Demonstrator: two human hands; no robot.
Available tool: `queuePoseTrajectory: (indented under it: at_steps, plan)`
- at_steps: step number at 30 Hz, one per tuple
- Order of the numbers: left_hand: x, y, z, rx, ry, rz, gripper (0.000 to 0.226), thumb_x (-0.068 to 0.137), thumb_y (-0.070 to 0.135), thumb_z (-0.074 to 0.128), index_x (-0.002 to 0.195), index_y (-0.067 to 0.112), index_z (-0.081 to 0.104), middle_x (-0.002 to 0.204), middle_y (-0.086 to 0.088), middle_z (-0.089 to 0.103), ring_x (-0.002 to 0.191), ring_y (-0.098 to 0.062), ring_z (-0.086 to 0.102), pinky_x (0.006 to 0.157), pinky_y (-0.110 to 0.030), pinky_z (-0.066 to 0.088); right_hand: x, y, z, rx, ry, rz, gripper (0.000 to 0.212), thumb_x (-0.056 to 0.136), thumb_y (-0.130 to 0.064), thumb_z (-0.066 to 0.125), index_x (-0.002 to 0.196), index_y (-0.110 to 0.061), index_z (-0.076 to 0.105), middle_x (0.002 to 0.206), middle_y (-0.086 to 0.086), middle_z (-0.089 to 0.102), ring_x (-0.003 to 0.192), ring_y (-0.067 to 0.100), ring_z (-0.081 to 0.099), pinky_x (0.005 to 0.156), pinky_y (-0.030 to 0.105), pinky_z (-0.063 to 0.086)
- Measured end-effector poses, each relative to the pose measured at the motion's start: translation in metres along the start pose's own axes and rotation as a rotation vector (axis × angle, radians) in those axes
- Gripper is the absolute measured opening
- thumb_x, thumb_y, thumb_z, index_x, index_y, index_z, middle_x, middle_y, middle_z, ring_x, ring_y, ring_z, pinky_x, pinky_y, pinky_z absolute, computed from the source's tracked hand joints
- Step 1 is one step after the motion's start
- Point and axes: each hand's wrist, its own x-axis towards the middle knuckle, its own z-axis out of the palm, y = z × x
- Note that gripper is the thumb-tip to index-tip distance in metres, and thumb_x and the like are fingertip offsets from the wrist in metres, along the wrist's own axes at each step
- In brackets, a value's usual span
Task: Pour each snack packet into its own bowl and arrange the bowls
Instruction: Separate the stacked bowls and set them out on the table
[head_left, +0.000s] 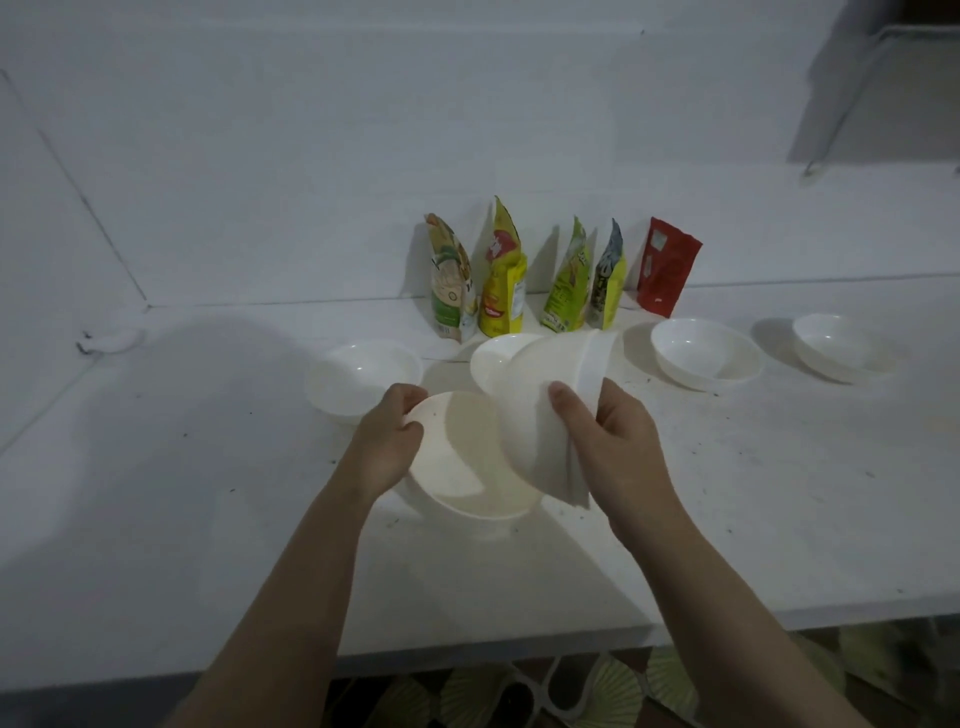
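five packets (558, 275) in a row against the counter's (779, 493) back edge | four bowls in a row before them: one (363, 379) left, one (491, 364) centre, two (706, 353) (841, 348) right | tilted bowl (467, 457) nearest front edge, centre

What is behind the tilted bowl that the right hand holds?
Behind the tilted bowl in the right hand, part of another white bowl shows on the counter. Most of it is covered, so its inside cannot be seen. Snack packets stand farther back.

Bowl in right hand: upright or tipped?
Tipped. The bowl stands on edge in the right hand, rim sideways, over the lower bowl.
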Motion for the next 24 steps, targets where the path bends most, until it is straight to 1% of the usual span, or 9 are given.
queuePoseTrajectory:
  at_steps: [3,5,9,12,14,16,19,21,24]
  plan:
    - [0.005,-0.017,0.002,0.046,0.103,0.0,0.048,0.086,-0.006,0.044,0.128,0.015,0.053,0.13,-0.009,0.059,0.116,-0.026,0.054,0.091,-0.027,0.04,-0.002,0.0,0.002,-0.036,0.038,-0.061,0.017,0.097,-0.031,0.055,0.082,-0.037,0.059,0.085,-0.016,0.066,0.08,-0.007,0.061,0.071,0.026,0.051]
    - [0.005,-0.026,0.005,0.066,0.146,0.0,0.049,0.085,-0.007,0.044,0.128,0.015,0.054,0.127,-0.012,0.06,0.11,-0.028,0.056,0.085,-0.026,0.041,-0.003,0.001,0.002,-0.043,0.045,-0.079,0.019,0.097,-0.031,0.055,0.081,-0.041,0.057,0.082,-0.021,0.063,0.078,-0.012,0.059,0.068,0.022,0.048]
    - [0.006,-0.033,0.01,0.068,0.156,0.005,0.046,0.086,-0.004,0.045,0.126,0.016,0.055,0.12,-0.014,0.062,0.097,-0.029,0.058,0.078,-0.028,0.044,-0.005,0.005,0.001,-0.078,0.03,-0.112,0.014,0.098,-0.03,0.054,0.092,-0.042,0.056,0.088,-0.025,0.061,0.084,-0.004,0.059,0.069,0.019,0.045]
    - [0.0,-0.03,0.013,0.138,0.211,0.068,0.041,0.086,-0.002,0.05,0.123,0.013,0.057,0.126,-0.011,0.059,0.112,-0.03,0.056,0.09,-0.033,0.045,-0.006,0.005,-0.001,-0.097,0.033,-0.12,0.012,0.099,-0.03,0.053,0.095,-0.041,0.055,0.087,-0.025,0.06,0.082,-0.004,0.059,0.067,0.016,0.042]
    - [-0.006,-0.022,0.018,0.219,0.307,0.211,0.034,0.085,0.001,0.055,0.117,0.012,0.061,0.132,-0.006,0.056,0.124,-0.025,0.049,0.098,-0.03,0.04,-0.007,0.004,-0.003,-0.106,0.034,-0.127,0.017,0.099,-0.03,0.053,0.089,-0.045,0.054,0.085,-0.025,0.06,0.081,-0.011,0.059,0.064,0.014,0.04]
    - [-0.015,-0.003,0.024,0.231,0.347,0.371,0.031,0.085,0.007,0.058,0.114,0.015,0.062,0.134,-0.002,0.054,0.128,-0.021,0.044,0.102,-0.026,0.033,-0.006,0.004,-0.007,-0.114,0.037,-0.148,0.019,0.099,-0.03,0.053,0.089,-0.047,0.053,0.086,-0.027,0.06,0.082,-0.019,0.057,0.065,0.012,0.04]
    - [-0.032,0.037,0.041,0.091,0.179,0.541,0.038,0.084,0.018,0.057,0.122,0.021,0.056,0.131,0.005,0.053,0.123,-0.013,0.046,0.102,-0.025,0.036,-0.006,0.007,-0.011,-0.123,0.055,-0.172,0.011,0.099,-0.03,0.052,0.099,-0.04,0.056,0.086,-0.026,0.061,0.082,-0.02,0.057,0.065,0.009,0.041]
    - [-0.044,0.058,0.056,-0.005,0.043,0.57,0.048,0.084,0.022,0.055,0.131,0.025,0.048,0.135,0.01,0.048,0.124,-0.009,0.046,0.102,-0.028,0.041,-0.005,0.01,-0.015,-0.12,0.087,-0.178,0.009,0.099,-0.03,0.053,0.099,-0.037,0.058,0.083,-0.023,0.064,0.08,-0.014,0.06,0.064,0.01,0.045]
    - [-0.052,0.074,0.072,-0.089,-0.095,0.548,0.058,0.084,0.029,0.055,0.139,0.034,0.035,0.141,0.015,0.04,0.125,-0.007,0.046,0.101,-0.032,0.048,-0.003,0.014,-0.025,-0.109,0.131,-0.161,0.011,0.099,-0.029,0.053,0.103,-0.031,0.063,0.083,-0.02,0.068,0.081,-0.007,0.064,0.065,0.009,0.048]
